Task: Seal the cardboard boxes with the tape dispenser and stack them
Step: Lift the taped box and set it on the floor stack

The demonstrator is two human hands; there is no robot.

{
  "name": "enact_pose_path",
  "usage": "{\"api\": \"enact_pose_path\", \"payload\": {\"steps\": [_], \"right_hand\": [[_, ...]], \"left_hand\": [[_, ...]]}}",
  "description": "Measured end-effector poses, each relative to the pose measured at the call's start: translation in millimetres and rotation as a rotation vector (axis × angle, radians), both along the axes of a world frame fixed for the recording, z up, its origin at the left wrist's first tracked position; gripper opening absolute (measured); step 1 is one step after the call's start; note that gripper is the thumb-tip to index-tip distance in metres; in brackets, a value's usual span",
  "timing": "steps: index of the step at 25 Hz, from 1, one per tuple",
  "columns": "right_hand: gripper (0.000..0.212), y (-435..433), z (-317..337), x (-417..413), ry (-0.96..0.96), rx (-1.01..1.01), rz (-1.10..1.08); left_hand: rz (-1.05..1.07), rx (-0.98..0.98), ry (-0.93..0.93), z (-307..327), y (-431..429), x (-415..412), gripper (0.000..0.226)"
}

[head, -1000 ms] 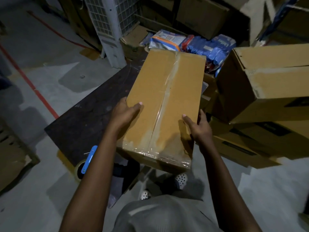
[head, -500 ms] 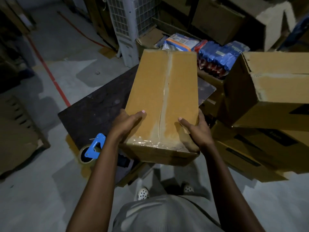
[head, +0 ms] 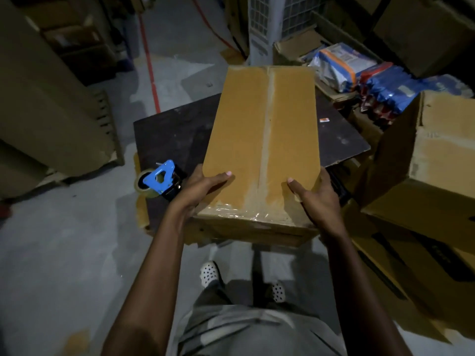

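We stand on grey floor [head: 64, 253] at a dark table [head: 174, 134], dispenser [head: 160, 179] on its near left corner, boxes [head: 442, 155] piled right. Our left hand [head: 200, 188] and right hand [head: 316, 196] clasp the taped box [head: 262, 140] by its near corners, thumbs on top, over the table.

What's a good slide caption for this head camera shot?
Left hand and right hand grip a taped cardboard box at a dark table, tape dispenser alongside.

No text can be read; print on the white-and-orange bag [head: 339, 64] and the blue packs [head: 393, 92], well beyond the fingers of the right hand [head: 318, 199], is blurred; a small orange sticker [head: 324, 120] beyond those fingertips is too small; dark marks on the low box [head: 421, 255] to their right are illegible.
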State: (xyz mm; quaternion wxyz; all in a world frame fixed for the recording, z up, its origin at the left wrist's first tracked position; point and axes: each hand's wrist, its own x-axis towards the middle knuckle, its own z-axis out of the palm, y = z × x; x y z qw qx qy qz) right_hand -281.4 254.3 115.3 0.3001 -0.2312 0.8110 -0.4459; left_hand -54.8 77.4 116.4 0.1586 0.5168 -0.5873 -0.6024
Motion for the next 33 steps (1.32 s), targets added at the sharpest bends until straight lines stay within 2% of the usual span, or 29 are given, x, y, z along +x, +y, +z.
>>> {"api": "enact_pose_path", "payload": {"steps": [3,6,11,15,21,26,33], "right_hand": [[0.081,17,-1,-12,0.004,-0.001,0.079],[0.082,35,-4,-8,-0.031,-0.035,0.12],[0.09,60,-3,6,-0.058,-0.096,0.137],[0.105,86,9,21,-0.043,-0.131,0.176],[0.083,145,22,59,-0.048,-0.247,0.272],[0.091,200,25,91,-0.081,-0.303,0.331],[0.095,233,28,116,-0.075,-0.285,0.411]], "left_hand": [[0.086,-0.013,0.038,-7,41,6,0.089],[0.145,-0.037,0.077,-6,68,17,0.086],[0.176,-0.084,0.149,5,101,40,0.088],[0.212,-0.135,0.187,19,139,63,0.094],[0.264,-0.188,0.214,43,218,112,0.096],[0.325,-0.231,0.181,53,284,148,0.094],[0.443,-0.229,0.219,53,350,182,0.085]]}}
